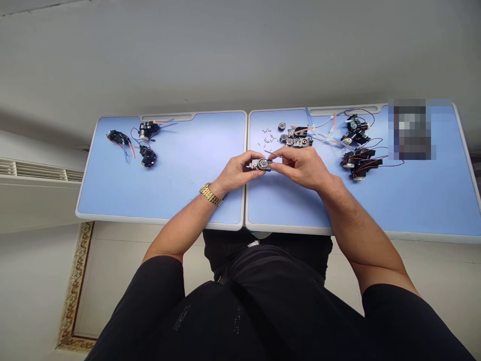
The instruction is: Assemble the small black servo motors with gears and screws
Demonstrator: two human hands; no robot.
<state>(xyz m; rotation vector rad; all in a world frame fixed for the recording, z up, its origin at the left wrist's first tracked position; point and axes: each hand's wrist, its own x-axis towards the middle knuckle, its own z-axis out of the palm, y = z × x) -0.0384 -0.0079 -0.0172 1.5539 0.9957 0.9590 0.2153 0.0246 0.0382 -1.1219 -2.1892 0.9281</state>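
My left hand (235,173) is closed around a small metal gear unit (258,164), which sits at frame center, just right of the seam in a blue table (161,219), with a round bearing face showing. My right hand (301,168) comes in from the right, its fingers pinched on a thin metal pin (269,152) just above the unit; I can't tell whether the pin touches it. Keeping the unit braced in one hand while the fingertips guide the pin looks like the steadiest hold. A gold watch (210,194) sits on my left wrist. Just above my hands lie tiny screws (266,135), a ring bearing (281,126), and gear housings (296,138). Wired motor assemblies (355,129) lie at upper right, and more black assemblies (148,156) lie at upper left.
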